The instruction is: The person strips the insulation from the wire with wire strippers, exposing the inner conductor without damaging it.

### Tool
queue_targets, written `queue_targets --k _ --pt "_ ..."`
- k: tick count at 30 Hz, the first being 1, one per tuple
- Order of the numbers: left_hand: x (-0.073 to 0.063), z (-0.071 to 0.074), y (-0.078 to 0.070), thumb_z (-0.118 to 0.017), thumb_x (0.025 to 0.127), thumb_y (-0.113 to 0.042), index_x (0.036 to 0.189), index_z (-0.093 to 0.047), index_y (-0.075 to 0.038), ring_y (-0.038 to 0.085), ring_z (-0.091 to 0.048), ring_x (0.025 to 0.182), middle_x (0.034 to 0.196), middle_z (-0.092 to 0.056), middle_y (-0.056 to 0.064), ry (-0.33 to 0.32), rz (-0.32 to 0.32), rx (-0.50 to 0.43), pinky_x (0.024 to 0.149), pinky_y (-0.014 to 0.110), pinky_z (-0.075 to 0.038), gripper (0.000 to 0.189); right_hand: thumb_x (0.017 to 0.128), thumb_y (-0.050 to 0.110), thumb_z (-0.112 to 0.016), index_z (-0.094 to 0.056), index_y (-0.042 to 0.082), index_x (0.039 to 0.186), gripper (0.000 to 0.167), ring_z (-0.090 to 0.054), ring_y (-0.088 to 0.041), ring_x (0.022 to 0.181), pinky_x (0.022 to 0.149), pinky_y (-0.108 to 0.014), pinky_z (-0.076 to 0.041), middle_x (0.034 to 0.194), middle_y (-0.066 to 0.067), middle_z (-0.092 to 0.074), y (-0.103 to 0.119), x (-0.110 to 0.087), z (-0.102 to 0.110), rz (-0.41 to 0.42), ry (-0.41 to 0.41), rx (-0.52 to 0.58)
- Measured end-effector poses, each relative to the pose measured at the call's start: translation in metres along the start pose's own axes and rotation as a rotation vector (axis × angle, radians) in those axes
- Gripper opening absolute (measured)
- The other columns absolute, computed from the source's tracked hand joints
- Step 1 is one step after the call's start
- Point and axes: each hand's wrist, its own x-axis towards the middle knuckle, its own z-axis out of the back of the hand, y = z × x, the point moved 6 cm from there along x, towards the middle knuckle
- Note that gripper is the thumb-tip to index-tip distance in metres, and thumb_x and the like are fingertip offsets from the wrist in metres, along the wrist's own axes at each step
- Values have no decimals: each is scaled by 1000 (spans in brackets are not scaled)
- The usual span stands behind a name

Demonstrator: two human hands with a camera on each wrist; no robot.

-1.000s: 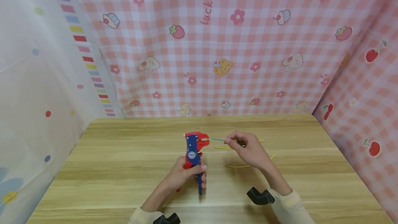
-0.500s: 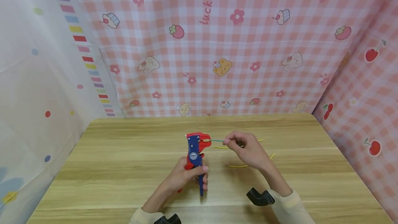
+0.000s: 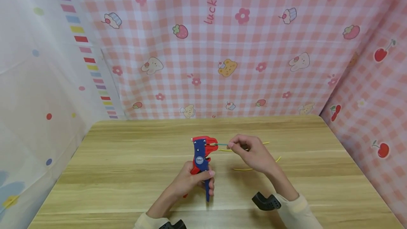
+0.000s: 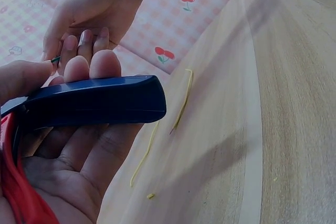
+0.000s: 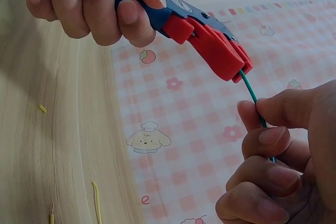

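Observation:
My left hand (image 3: 194, 179) grips red-and-blue wire strippers (image 3: 200, 154) by the handles, head upward and nose pointing right. In the left wrist view its fingers curl round the blue handle (image 4: 105, 100). Between thumb and index finger, my right hand (image 3: 251, 151) pinches a thin green wire (image 3: 223, 144). The wire's far end enters the red nose of the strippers, as the right wrist view shows at the red jaws. Below the pinch, the green wire (image 5: 263, 121) passes down among the curled fingers, which hide part of it.
Two yellow wires lie on the wooden table (image 3: 127, 172): one yellow wire (image 3: 243, 169) nearer me, the other yellow wire (image 3: 225, 150) partly behind my right hand. A short yellow scrap (image 4: 151, 196) lies on the table too. A checked cloth (image 3: 222, 91) hangs along the back edge.
The strippers have moved slightly right toward my right hand, and the green wire's end has gone from just outside the nose to inside it. My right hand has barely moved.

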Motion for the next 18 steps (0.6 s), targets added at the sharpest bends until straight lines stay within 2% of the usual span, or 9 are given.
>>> queue_targets --k 10,18 --pt "0 -1 0 -63 102 -18 101 -61 -8 16 -75 70 79 -71 -1 -3 3 -3 71 35 -65 10 104 27 -62 -73 17 97 16 -52 -15 67 56 -23 -40 80 -1 -59 0 1 -3 -4 9 0" --pt "0 -1 1 -64 102 -19 100 -61 -8 16 -74 68 77 -70 0 -3 3 4 70 35 -65 12 104 26 -61 -73 10 100 21 -52 -15 68 56 -23 -40 82 -2 -60 -1 1 -4 -2 17 0"
